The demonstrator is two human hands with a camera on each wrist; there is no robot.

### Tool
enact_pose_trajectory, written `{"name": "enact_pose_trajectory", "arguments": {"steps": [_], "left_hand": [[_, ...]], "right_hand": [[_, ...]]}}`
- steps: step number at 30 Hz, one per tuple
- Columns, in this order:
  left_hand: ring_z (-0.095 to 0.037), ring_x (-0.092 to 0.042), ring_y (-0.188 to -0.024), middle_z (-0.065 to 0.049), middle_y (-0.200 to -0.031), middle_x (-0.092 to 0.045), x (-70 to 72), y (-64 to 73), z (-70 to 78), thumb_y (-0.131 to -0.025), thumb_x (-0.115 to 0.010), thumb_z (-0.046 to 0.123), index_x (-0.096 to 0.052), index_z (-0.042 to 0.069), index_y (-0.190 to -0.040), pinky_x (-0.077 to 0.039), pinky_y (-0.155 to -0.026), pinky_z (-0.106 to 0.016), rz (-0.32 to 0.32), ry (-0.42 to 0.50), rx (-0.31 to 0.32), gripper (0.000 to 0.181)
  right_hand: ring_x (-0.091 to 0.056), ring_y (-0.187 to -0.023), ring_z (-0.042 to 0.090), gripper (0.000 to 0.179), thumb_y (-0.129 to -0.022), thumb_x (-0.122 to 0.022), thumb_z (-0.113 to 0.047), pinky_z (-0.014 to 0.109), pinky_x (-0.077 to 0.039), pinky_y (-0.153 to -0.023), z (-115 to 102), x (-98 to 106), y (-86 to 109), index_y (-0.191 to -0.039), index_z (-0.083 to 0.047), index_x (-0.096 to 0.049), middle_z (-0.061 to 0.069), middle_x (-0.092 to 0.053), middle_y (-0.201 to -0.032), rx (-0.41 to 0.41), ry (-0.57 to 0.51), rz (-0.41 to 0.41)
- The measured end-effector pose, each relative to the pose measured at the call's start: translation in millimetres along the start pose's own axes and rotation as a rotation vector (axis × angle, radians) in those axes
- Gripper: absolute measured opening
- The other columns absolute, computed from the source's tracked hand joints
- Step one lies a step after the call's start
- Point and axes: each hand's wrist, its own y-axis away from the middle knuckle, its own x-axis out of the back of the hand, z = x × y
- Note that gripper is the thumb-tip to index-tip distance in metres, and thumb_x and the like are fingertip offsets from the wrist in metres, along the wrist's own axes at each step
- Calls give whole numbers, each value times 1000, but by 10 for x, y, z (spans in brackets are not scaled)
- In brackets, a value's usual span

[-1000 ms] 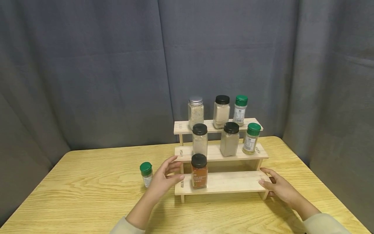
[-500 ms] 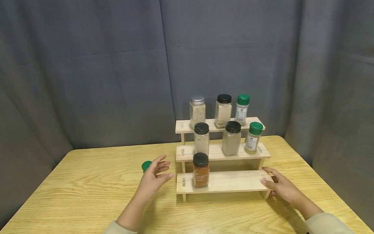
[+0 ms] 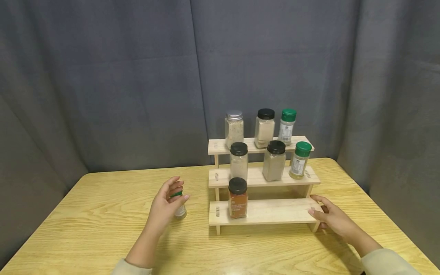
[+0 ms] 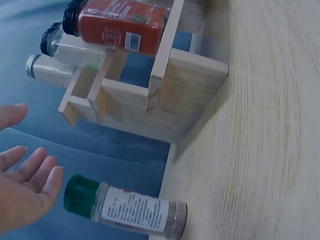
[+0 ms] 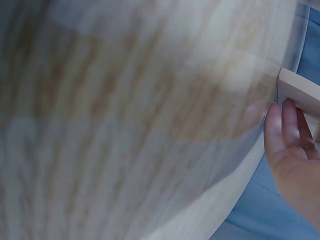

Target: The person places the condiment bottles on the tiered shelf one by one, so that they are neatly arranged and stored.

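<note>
My left hand [image 3: 162, 208] hovers beside a small spice jar [image 4: 134, 209] with a green cap and white label, upright on the table left of the rack. Its fingers are spread and relaxed; the left wrist view shows them apart from the cap. In the head view the hand hides part of the jar. A three-tier wooden spice rack [image 3: 275, 212] stands to the right. My right hand [image 3: 335, 219] grips the right end of its lowest shelf, thumb on top and fingers at the side. On that shelf a jar of red pepper powder [image 3: 238, 204] with a black lid stands at the left.
The middle shelf bears two black-lidded jars [image 3: 274, 164] and a green-capped one [image 3: 298, 165]. Up top are a silver-lidded jar [image 3: 234, 131], a black-lidded jar [image 3: 265, 131] and another green-capped jar [image 3: 286, 130]. Grey curtain [image 3: 137, 95] surrounds the wooden table [image 3: 103, 221].
My left hand has left the rack's left end and moved left to the green-capped jar on the table. The right hand stays at the rack's right end.
</note>
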Motion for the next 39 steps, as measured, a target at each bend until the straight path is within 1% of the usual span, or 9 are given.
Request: {"name": "enact_pose_trajectory", "arguments": {"steps": [3,8,13,16,20,26,32,37,39], "left_hand": [[-20,-39,-110,-5,-122,-43,42,0,-13,-80,-63,16,-36,11,-127,-33,-92,-36,38,-31,1,55],[-22,-37,-112,-8,-122,-44,99,2,-53,-81,-61,13,-39,8,-124,-29,-94,-38,119,-110,2,49],[-24,-34,-115,-11,-122,-43,136,-20,-118,-81,-60,10,-41,6,-123,-26,-95,-39,181,-152,39,46],[-26,-33,-116,-13,-123,-42,151,-38,-164,-81,-60,10,-40,5,-123,-26,-94,-40,177,-155,64,46],[-28,-33,-116,-15,-124,-40,161,-58,-221,-81,-60,10,-39,3,-123,-26,-95,-42,166,-147,89,48],[-29,-34,-116,-15,-125,-39,151,-66,-295,-81,-60,11,-38,3,-124,-26,-96,-44,155,-150,145,49],[-32,-33,-116,-17,-126,-37,133,-62,-354,-80,-60,9,-35,2,-126,-25,-96,-47,121,-164,156,53],[-34,-33,-116,-19,-127,-36,114,-79,-375,-80,-60,8,-32,2,-128,-26,-95,-48,95,-155,169,56],[-35,-32,-116,-20,-127,-36,108,-80,-380,-80,-60,9,-31,1,-129,-27,-93,-50,85,-153,181,57]], "right_hand": [[-56,-84,27,64,-88,-50,-18,35,-48,-66,-5,-2,0,-133,6,-11,29,-45,-108,-4,9,6],[-56,-82,25,64,-88,-50,-19,35,-48,-64,-20,-9,1,-133,5,-12,27,-47,-106,-18,16,17],[-56,-79,24,64,-88,-51,-19,33,-47,-58,-33,-3,9,-133,4,-12,24,-49,-103,-19,16,15],[-55,-79,24,64,-88,-51,-20,33,-47,-58,-39,-1,22,-133,4,-12,23,-49,-103,-24,25,11],[-56,-82,25,64,-88,-51,-20,34,-48,-64,-41,-9,27,-133,4,-13,25,-47,-106,-25,19,11],[-56,-82,26,64,-87,-52,-19,35,-48,-63,-36,-24,12,-133,4,-13,26,-47,-106,-32,8,28],[-55,-83,26,65,-87,-52,-20,35,-47,-62,-32,-22,9,-133,4,-12,25,-47,-106,-32,5,20],[-55,-85,27,66,-87,-52,-22,35,-47,-65,-30,-18,8,-134,3,-13,28,-45,-109,-37,6,22],[-55,-86,27,67,-87,-53,-23,35,-47,-66,-29,-16,7,-134,2,-13,30,-43,-111,-38,10,26]]}}
